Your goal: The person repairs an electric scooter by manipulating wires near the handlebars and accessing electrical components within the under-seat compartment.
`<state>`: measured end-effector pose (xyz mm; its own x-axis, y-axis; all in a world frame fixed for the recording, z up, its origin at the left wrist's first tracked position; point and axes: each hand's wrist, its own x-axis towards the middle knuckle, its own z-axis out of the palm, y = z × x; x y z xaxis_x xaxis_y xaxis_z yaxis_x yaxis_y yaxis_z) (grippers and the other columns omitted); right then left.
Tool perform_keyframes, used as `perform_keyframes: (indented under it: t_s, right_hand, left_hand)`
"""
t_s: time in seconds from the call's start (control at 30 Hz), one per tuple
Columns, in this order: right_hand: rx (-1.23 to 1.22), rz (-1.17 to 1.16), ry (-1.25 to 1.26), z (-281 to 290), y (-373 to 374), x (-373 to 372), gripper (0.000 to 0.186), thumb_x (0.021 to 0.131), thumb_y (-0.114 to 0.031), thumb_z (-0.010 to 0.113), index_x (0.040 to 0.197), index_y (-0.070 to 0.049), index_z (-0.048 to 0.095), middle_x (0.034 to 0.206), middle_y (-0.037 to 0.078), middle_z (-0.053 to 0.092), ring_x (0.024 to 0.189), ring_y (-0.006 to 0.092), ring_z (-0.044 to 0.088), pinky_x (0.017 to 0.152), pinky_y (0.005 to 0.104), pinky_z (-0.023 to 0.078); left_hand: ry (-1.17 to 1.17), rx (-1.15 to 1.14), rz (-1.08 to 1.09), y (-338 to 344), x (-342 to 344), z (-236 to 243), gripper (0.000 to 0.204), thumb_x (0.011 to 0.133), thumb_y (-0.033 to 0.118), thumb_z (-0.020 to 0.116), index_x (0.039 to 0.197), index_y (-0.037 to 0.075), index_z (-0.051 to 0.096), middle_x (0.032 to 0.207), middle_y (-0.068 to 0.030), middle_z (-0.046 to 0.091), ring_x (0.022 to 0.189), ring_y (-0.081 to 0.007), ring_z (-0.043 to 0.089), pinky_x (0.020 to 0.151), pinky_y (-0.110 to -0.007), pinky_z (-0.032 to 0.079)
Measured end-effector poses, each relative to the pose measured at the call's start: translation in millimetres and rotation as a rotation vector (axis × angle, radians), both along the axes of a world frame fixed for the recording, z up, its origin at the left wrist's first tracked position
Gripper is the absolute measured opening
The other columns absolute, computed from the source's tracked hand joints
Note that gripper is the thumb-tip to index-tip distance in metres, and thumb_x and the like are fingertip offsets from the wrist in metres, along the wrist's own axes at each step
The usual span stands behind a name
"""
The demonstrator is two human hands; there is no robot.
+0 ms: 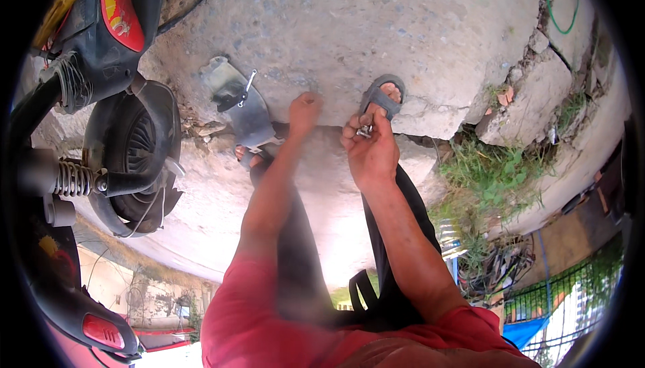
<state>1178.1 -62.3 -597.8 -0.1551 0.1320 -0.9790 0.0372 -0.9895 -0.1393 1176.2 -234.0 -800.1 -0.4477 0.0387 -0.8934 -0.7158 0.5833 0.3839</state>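
In my right hand (pixel 373 150), raised over the ground with its fingers curled, are small shiny metal pieces (pixel 365 131) that look like bolts or screws. My left hand (pixel 306 113) is a short way to its left, fingers pressed together; whatever they may hold is too small to make out. Left of that hand lies a grey plastic panel (pixel 252 118), shaped like a mudguard piece. A silver wrench (pixel 248 87) and a small black part (pixel 230 97) rest on the panel. Neither hand touches them.
Along the left side stands a scooter with a black wheel (pixel 138 156), a coil spring (pixel 74 177) and a red light (pixel 103 331). My sandalled right foot (pixel 390 93) is on cracked concrete. Grass (pixel 494 173) grows by broken slabs at the right, near a tangled pile (pixel 500 267).
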Motion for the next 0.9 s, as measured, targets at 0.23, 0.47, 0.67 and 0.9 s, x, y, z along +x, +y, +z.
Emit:
perform_keyframes:
  t_s: [0.23,0.47,0.67,0.9]
  right_hand:
    - [-0.031,0.014,0.038,4.4,-2.1,4.1,0.025,0.106,-0.030,0.058,0.095,-0.007,0.060,0.092,0.006,0.062,0.084,0.0210,0.062,0.078,0.0348,0.050]
    - [-0.120,-0.006,0.031,-0.2,-3.2,11.4,0.020,0.105,-0.027,0.061,0.098,-0.008,0.058,0.092,0.006,0.061,0.088,0.0218,0.061,0.080,0.0359,0.051]
    - [-0.157,0.002,0.052,-5.6,-8.5,14.8,0.020,0.104,-0.028,0.060,0.099,-0.009,0.057,0.094,0.007,0.061,0.089,0.0239,0.062,0.083,0.0380,0.050]
    - [-0.153,0.067,0.089,-4.1,-12.5,14.1,0.022,0.105,-0.030,0.058,0.098,-0.009,0.058,0.097,0.007,0.062,0.094,0.0236,0.063,0.086,0.0375,0.051]
  left_hand:
    - [0.349,-0.226,-0.253,37.7,63.7,-63.1,0.026,0.084,0.025,0.072,0.097,0.003,0.075,0.093,-0.0201,0.075,0.089,-0.0403,0.072,0.079,-0.047,0.057]
    - [0.141,-0.435,-0.277,63.2,43.6,-55.0,0.029,0.082,0.029,0.073,0.097,0.005,0.073,0.100,-0.0211,0.074,0.096,-0.0428,0.070,0.084,-0.050,0.057]
    - [0.207,-0.403,-0.249,55.7,41.5,-59.0,0.029,0.079,0.026,0.073,0.099,0.004,0.071,0.096,-0.0201,0.073,0.094,-0.0429,0.070,0.082,-0.051,0.057]
    - [0.414,-0.194,-0.278,39.4,44.0,-57.2,0.025,0.079,0.018,0.070,0.100,0.006,0.069,0.100,-0.0194,0.071,0.091,-0.0429,0.069,0.080,-0.052,0.055]
